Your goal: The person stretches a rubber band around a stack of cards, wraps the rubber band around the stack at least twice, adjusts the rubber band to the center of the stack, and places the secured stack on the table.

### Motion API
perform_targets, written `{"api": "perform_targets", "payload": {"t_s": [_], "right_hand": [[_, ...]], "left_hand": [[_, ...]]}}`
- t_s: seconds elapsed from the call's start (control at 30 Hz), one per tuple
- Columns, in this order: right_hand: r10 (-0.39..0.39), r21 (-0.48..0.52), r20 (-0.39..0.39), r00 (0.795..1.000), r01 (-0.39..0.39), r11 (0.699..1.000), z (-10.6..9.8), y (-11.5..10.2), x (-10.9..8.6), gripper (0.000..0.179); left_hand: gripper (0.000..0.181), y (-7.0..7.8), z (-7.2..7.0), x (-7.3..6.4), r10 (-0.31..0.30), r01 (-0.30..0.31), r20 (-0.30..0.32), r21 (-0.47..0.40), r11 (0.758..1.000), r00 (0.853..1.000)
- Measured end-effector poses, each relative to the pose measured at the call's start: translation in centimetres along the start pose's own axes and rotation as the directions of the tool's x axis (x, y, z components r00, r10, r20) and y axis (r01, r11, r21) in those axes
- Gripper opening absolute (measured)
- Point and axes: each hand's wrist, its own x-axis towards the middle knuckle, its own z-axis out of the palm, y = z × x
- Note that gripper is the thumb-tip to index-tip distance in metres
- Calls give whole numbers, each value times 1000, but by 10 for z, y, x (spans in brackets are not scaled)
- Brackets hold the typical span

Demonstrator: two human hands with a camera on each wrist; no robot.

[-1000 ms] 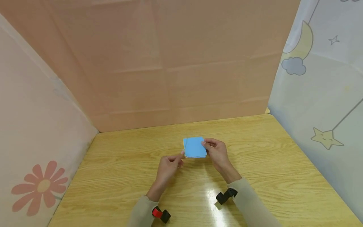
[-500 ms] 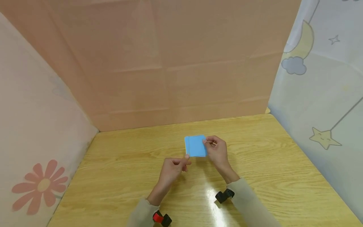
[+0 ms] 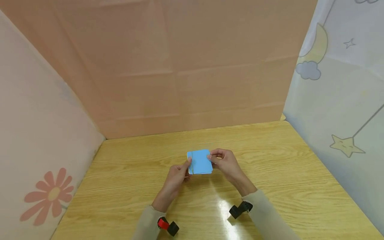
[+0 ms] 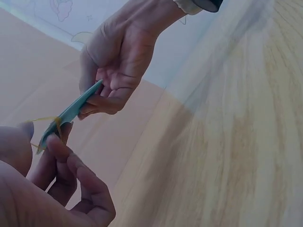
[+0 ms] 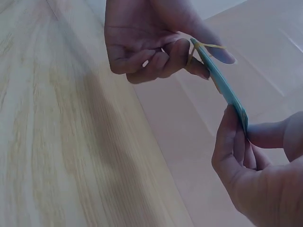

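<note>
A thin stack of square blue cards [image 3: 201,162] is held over the table, its layers slightly out of line. At its right edge my right hand [image 3: 227,164] pinches it, thumb on top and fingers beneath. My left hand [image 3: 175,176] is at the left edge, where a yellow rubber band [image 3: 193,165] runs round the stack. In the left wrist view the rubber band [image 4: 46,118] is stretched away from the cards [image 4: 71,109] toward the left thumb. The right wrist view shows the left thumb [image 5: 222,54] apart from the card face, the band reaching to it.
The wooden table [image 3: 126,186] lies under both hands, with a glare patch near its front. A plain peach backdrop [image 3: 180,83] stands behind it. Printed side sheets flank it, with a flower [image 3: 53,194] left and a star [image 3: 347,145] right. Each wrist wears a black camera strap.
Both hands and the cards have moved left and a little nearer. The left thumb has gone from the lower left corner up over the left edge. The band now crosses straighter near that edge.
</note>
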Motion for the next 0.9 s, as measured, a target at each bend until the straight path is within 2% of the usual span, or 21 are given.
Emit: {"api": "perform_targets", "payload": {"t_s": [0.2, 0.43, 0.63, 0.9], "right_hand": [[-13, 6, 70, 997, 12, 1000, -6, 0, -3, 22], [-48, -27, 138, 989, 52, 998, -10, 2, -3, 24], [-48, -19, 165, 985, 51, 998, -13, 4, -2, 24], [-34, -19, 166, 985, 38, 999, -15, 7, -2, 22]], "left_hand": [[50, 7, -4, 5, 30, -29, -62, 17, 999, 998], [28, 12, -2, 14, 0, -11, -121, -86, 996, 993], [29, 12, -5, 17, 28, -42, -126, -110, 993, 992], [30, 13, -3, 21, 6, -21, -100, -146, 989, 995]]}}
